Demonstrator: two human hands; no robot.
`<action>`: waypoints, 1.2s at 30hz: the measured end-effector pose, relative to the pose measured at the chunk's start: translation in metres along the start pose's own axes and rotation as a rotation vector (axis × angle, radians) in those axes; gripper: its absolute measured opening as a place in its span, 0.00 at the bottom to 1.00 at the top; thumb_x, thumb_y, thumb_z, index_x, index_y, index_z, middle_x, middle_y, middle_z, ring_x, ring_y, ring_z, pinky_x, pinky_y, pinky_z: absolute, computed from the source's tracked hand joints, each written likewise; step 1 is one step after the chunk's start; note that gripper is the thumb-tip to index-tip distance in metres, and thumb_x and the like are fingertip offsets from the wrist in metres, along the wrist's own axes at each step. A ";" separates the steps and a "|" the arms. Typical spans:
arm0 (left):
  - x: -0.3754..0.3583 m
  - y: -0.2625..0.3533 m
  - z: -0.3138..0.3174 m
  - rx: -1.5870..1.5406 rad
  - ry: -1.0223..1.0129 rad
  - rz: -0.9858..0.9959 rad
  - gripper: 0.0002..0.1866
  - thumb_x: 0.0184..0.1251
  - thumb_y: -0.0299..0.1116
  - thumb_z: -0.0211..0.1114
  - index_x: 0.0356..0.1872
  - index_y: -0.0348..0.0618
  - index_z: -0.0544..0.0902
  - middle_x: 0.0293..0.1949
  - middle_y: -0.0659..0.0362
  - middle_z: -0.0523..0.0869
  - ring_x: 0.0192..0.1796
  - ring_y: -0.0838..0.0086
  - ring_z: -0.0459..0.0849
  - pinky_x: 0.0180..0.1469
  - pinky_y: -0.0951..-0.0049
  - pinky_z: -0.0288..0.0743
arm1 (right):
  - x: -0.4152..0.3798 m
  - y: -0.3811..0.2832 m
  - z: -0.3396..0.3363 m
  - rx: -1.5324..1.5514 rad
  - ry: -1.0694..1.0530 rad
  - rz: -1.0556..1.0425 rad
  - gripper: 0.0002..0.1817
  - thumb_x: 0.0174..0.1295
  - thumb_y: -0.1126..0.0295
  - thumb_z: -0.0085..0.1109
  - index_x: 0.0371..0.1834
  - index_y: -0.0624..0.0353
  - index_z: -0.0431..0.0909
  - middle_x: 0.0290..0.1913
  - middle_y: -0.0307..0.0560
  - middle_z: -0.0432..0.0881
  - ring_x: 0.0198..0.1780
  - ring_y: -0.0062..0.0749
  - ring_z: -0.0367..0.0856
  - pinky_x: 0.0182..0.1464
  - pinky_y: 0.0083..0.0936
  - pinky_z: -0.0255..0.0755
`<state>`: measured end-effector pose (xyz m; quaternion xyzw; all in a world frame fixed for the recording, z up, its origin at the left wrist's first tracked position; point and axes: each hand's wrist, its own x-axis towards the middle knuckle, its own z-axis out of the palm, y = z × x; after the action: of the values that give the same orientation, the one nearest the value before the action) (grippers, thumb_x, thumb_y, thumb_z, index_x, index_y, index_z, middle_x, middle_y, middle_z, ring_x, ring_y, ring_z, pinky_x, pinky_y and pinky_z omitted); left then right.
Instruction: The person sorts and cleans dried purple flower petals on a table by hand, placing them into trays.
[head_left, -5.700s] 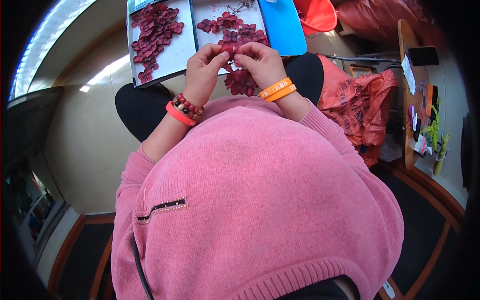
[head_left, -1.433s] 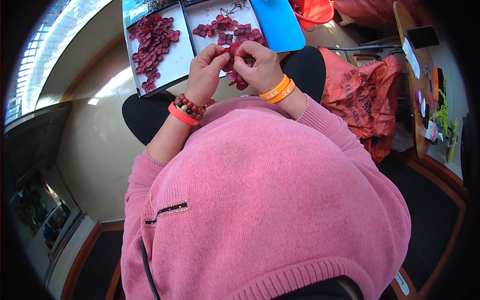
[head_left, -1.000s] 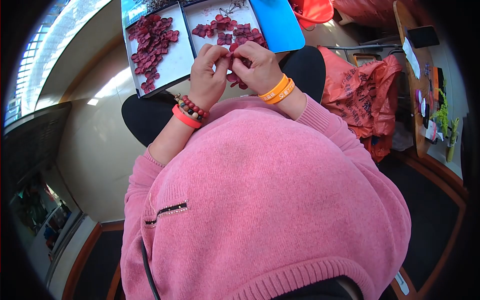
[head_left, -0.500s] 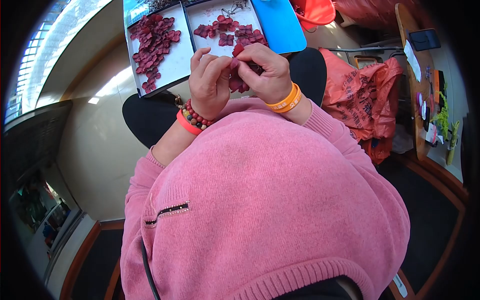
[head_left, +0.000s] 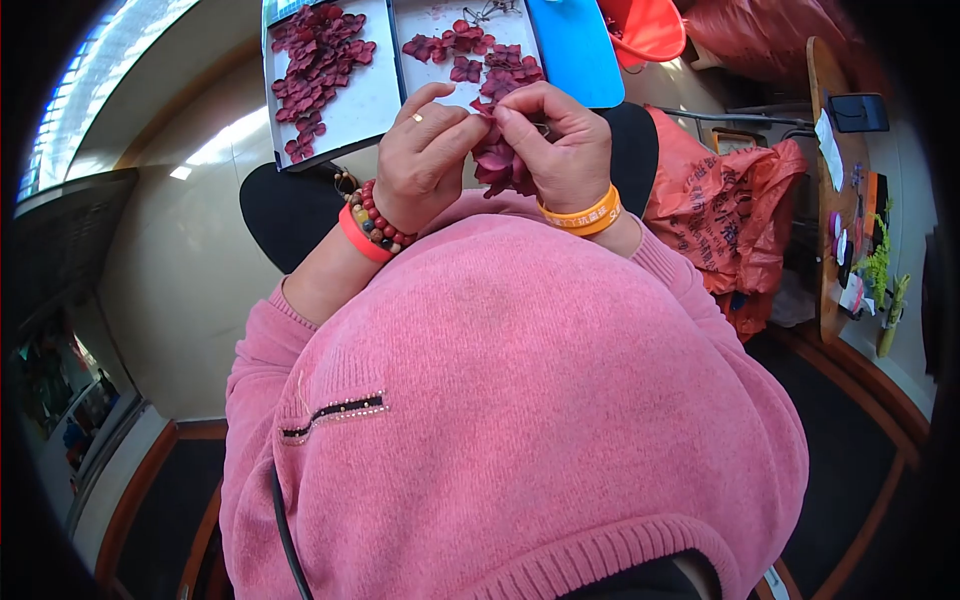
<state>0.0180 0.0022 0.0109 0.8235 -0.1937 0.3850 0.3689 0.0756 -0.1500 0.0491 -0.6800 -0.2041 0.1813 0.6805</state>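
Dark red flower head, made of clustered petals like a hydrangea, hangs between my hands above my lap. My right hand is closed around its upper right side, thumb and forefinger pinched near the top. From the other side my left hand pinches at the same spot, its fingertips meeting a small red floret; the exact grip is partly hidden. Just beyond, a white tray holds a heap of loose red florets in its left section. More florets and some thin dark stems lie in the right section.
A blue board lies right of the tray, with a red bucket behind it. Red plastic bags stand on the floor to the right. A wooden table holding a phone and green sprigs is farther right.
More of the flower head shows below my fingers now. My left hand has turned slightly, showing a ring. The whole view has shifted a little.
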 end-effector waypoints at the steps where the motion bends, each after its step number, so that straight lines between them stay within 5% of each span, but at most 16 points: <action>1: -0.004 0.002 0.005 -0.060 0.050 -0.055 0.14 0.49 0.13 0.58 0.38 0.36 0.79 0.28 0.56 0.79 0.30 0.66 0.79 0.55 0.60 0.71 | 0.001 0.005 0.000 -0.054 -0.015 -0.089 0.01 0.57 0.79 0.58 0.31 0.62 0.77 0.27 0.36 0.78 0.21 0.13 0.76 0.22 0.11 0.69; 3: -0.006 0.007 0.008 -0.142 0.106 -0.155 0.11 0.54 0.13 0.57 0.37 0.35 0.78 0.29 0.56 0.79 0.31 0.67 0.79 0.52 0.64 0.73 | 0.001 0.007 0.002 -0.052 -0.012 -0.148 0.01 0.58 0.78 0.59 0.31 0.62 0.77 0.25 0.35 0.78 0.22 0.13 0.75 0.23 0.10 0.68; 7: -0.009 0.016 0.012 -0.593 0.247 -0.687 0.04 0.64 0.21 0.57 0.39 0.35 0.78 0.33 0.59 0.81 0.36 0.80 0.78 0.42 0.79 0.73 | 0.003 0.012 0.000 -0.006 0.008 -0.128 0.02 0.57 0.76 0.59 0.32 0.62 0.78 0.28 0.36 0.79 0.24 0.13 0.75 0.25 0.10 0.69; 10: -0.001 0.019 0.007 -0.828 0.284 -0.893 0.05 0.65 0.23 0.57 0.40 0.35 0.78 0.34 0.61 0.81 0.36 0.82 0.77 0.41 0.80 0.73 | 0.005 0.011 0.000 -0.026 -0.006 -0.085 0.03 0.57 0.74 0.60 0.33 0.61 0.78 0.29 0.36 0.79 0.25 0.13 0.75 0.27 0.11 0.69; 13: 0.000 0.013 0.003 -0.774 0.216 -0.948 0.05 0.65 0.25 0.56 0.38 0.35 0.78 0.31 0.61 0.81 0.35 0.82 0.78 0.39 0.80 0.73 | 0.009 0.024 0.000 -0.088 -0.035 -0.182 0.04 0.56 0.74 0.61 0.33 0.60 0.78 0.28 0.36 0.79 0.26 0.13 0.75 0.28 0.11 0.70; 16: 0.000 0.004 -0.002 -0.766 0.131 -0.979 0.05 0.65 0.25 0.55 0.36 0.35 0.78 0.30 0.62 0.81 0.34 0.81 0.78 0.39 0.81 0.73 | 0.009 0.008 -0.010 -0.159 -0.195 -0.048 0.06 0.56 0.73 0.62 0.34 0.63 0.79 0.39 0.39 0.79 0.29 0.12 0.73 0.33 0.10 0.69; 22: 0.005 0.000 -0.013 -0.774 0.019 -0.954 0.06 0.64 0.25 0.53 0.34 0.35 0.77 0.29 0.62 0.80 0.33 0.82 0.77 0.39 0.81 0.72 | 0.012 -0.006 -0.010 0.027 -0.269 0.239 0.04 0.58 0.71 0.60 0.34 0.58 0.79 0.21 0.33 0.77 0.18 0.11 0.74 0.17 0.11 0.66; 29: 0.004 0.002 -0.008 -0.735 0.002 -0.934 0.06 0.65 0.26 0.53 0.35 0.35 0.77 0.30 0.63 0.80 0.32 0.83 0.76 0.38 0.82 0.72 | 0.010 -0.005 -0.005 -0.019 -0.177 0.222 0.03 0.59 0.73 0.59 0.32 0.60 0.79 0.24 0.33 0.77 0.20 0.10 0.72 0.20 0.09 0.65; 36: 0.003 0.001 -0.001 -0.744 0.018 -0.946 0.06 0.66 0.27 0.54 0.36 0.35 0.77 0.29 0.63 0.80 0.32 0.84 0.76 0.37 0.82 0.72 | 0.008 0.010 -0.002 -0.199 -0.099 -0.027 0.02 0.56 0.76 0.58 0.31 0.62 0.78 0.25 0.37 0.78 0.23 0.14 0.75 0.25 0.12 0.69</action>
<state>0.0185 0.0024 0.0137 0.6328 0.0753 0.0925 0.7651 0.0836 -0.1478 0.0397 -0.7317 -0.2636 0.1844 0.6009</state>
